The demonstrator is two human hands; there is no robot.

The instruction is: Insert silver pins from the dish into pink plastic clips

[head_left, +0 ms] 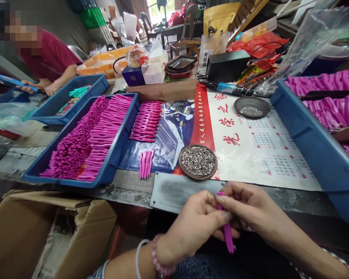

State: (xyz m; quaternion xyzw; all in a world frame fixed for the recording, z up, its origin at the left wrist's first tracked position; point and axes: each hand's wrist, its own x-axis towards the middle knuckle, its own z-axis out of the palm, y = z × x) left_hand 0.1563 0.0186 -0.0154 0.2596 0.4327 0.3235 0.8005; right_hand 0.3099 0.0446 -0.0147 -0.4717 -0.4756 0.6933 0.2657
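One slim magenta plastic clip [228, 232] is pinched between the left hand [196, 224] and right hand [248, 207] just off the bench's near edge. Beyond it, one round metal dish of small silver pins [198, 161] and three blue plastic trays [116, 151] are seen.

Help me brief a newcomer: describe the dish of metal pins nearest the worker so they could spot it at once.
Start at the printed calendar sheet on the table. At its near left corner, right of the blue tray, sits the round dark dish. It is heaped with silvery pins; the other dish lies farther back, nearly bare.
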